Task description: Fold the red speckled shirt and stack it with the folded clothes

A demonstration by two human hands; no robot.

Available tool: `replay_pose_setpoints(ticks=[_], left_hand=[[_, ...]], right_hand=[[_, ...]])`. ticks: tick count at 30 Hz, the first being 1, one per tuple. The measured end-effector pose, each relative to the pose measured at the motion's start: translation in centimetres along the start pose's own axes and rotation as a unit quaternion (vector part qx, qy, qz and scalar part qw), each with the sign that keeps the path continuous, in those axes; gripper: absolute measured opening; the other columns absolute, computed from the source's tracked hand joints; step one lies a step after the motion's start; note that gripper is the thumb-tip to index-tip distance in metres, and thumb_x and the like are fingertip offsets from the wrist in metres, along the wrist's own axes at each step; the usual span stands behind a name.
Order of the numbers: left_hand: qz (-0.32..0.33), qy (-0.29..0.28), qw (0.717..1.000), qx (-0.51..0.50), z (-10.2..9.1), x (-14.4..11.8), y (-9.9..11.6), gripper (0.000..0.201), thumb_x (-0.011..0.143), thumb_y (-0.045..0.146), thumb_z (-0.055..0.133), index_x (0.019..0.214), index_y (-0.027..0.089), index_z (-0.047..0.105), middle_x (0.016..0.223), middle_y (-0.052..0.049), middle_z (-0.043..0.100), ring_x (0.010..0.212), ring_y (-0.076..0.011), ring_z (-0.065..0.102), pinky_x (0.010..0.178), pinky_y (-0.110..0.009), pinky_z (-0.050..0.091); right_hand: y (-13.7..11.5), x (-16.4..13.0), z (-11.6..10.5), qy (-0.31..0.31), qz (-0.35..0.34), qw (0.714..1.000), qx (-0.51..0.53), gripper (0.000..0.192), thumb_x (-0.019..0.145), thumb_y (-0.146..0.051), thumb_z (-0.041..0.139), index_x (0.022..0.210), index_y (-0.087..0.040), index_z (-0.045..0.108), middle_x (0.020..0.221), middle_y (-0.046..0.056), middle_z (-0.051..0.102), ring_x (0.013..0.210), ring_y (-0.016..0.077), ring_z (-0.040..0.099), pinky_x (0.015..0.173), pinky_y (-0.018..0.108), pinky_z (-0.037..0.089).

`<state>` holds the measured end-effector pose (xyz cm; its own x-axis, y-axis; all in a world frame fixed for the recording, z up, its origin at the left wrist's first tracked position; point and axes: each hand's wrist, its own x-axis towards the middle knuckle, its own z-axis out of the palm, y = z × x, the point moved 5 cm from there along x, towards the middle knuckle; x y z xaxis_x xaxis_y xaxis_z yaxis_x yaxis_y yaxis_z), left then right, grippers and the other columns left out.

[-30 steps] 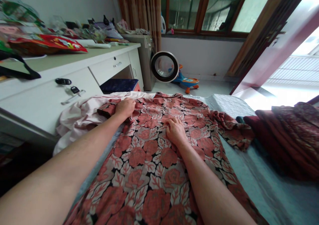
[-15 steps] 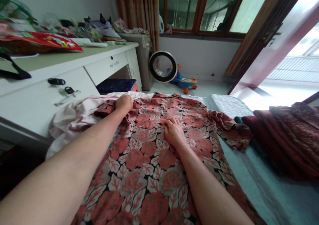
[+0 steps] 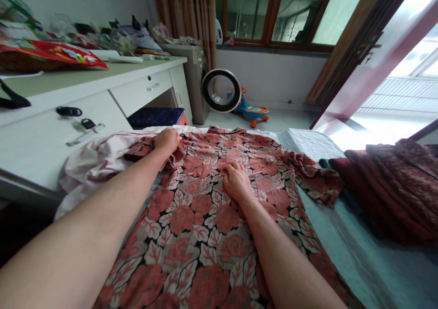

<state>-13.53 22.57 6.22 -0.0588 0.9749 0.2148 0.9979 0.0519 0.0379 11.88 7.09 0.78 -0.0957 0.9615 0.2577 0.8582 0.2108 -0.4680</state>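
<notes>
A red and black floral garment (image 3: 201,217) lies spread flat on the bed (image 3: 345,240), its collar end far from me. My left hand (image 3: 166,141) grips the garment at its far left shoulder, beside the left sleeve. My right hand (image 3: 236,180) presses on the chest area near the middle, fingers curled and pinching a bit of the cloth. The garment's right sleeve (image 3: 316,181) lies crumpled toward the right.
A pale pink garment (image 3: 92,163) is bunched at the bed's left edge. A white desk (image 3: 68,112) with drawers and clutter stands at the left. Dark red folded clothes (image 3: 393,185) pile at the right. A round fan (image 3: 221,91) and a toy car (image 3: 255,111) sit on the floor.
My view has shifted slightly to the right and down. Both hands stay on the floral garment in nearly the same spots.
</notes>
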Motion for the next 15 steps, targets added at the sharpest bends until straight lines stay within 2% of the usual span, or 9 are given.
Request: replay_pose_setpoints(ticks=[2,6,8,10,11,13,15], left_hand=[[-0.002,0.006,1.0,0.003,-0.1,0.2,-0.2,0.032,0.09,0.036,0.049,0.103,0.018,0.072,0.112,-0.015,0.069,0.099,-0.0306,0.065,0.082,-0.038,0.05],[0.026,-0.026,0.999,0.029,0.6,-0.7,0.6,0.033,0.088,0.033,0.054,0.112,0.014,0.068,0.121,-0.02,0.062,0.104,-0.0341,0.063,0.085,-0.041,0.049],[0.057,0.011,0.998,0.032,0.5,-1.7,1.9,0.034,0.089,0.028,0.051,0.114,0.012,0.066,0.125,-0.022,0.059,0.113,-0.0369,0.057,0.092,-0.045,0.046],[0.126,0.047,0.991,0.012,0.7,-2.9,3.8,0.033,0.091,0.021,0.043,0.112,0.013,0.067,0.124,-0.019,0.059,0.119,-0.035,0.054,0.099,-0.047,0.042],[0.17,0.042,0.984,-0.001,1.2,-3.6,4.8,0.033,0.091,0.019,0.041,0.11,0.014,0.067,0.122,-0.018,0.061,0.119,-0.0325,0.054,0.101,-0.046,0.041],[0.249,-0.002,0.968,-0.021,2.7,-4.8,6.5,0.032,0.091,0.02,0.041,0.111,0.016,0.066,0.12,-0.014,0.063,0.118,-0.0279,0.056,0.104,-0.042,0.041],[0.265,-0.047,0.963,-0.025,4.4,-5.6,7.1,0.037,0.094,0.029,0.042,0.123,0.018,0.061,0.132,-0.012,0.06,0.125,-0.0266,0.052,0.107,-0.04,0.039]], right_hand=[[0.0,0.0,0.0,0.004,0.0,1.0,-0.001,0.026,0.087,-0.017,0.05,0.103,-0.023,0.07,0.115,0.007,0.063,0.11,0.0242,0.052,0.099,0.036,0.039],[-0.1,0.0,-0.1,0.004,0.0,1.0,0.0,0.026,0.087,-0.017,0.051,0.104,-0.023,0.07,0.116,0.007,0.063,0.11,0.024,0.051,0.099,0.036,0.038],[-0.1,0.0,-0.1,0.003,0.001,1.0,0.001,0.026,0.087,-0.017,0.05,0.104,-0.023,0.07,0.116,0.007,0.063,0.111,0.0238,0.051,0.099,0.036,0.038],[0.0,0.0,-0.1,0.002,0.002,1.0,0.002,0.027,0.087,-0.017,0.05,0.104,-0.023,0.07,0.116,0.007,0.063,0.111,0.0236,0.051,0.099,0.036,0.038],[0.0,0.0,0.0,0.002,0.002,1.0,0.003,0.027,0.086,-0.017,0.05,0.104,-0.023,0.07,0.116,0.007,0.063,0.111,0.0235,0.051,0.1,0.035,0.038],[0.0,-0.1,0.0,0.003,0.0,1.0,0.005,0.027,0.086,-0.017,0.05,0.103,-0.023,0.07,0.116,0.006,0.063,0.111,0.0234,0.051,0.1,0.035,0.038],[0.0,-0.1,-0.1,0.003,0.0,1.0,0.009,0.026,0.086,-0.017,0.05,0.102,-0.023,0.07,0.116,0.006,0.063,0.111,0.0235,0.051,0.1,0.035,0.038]])
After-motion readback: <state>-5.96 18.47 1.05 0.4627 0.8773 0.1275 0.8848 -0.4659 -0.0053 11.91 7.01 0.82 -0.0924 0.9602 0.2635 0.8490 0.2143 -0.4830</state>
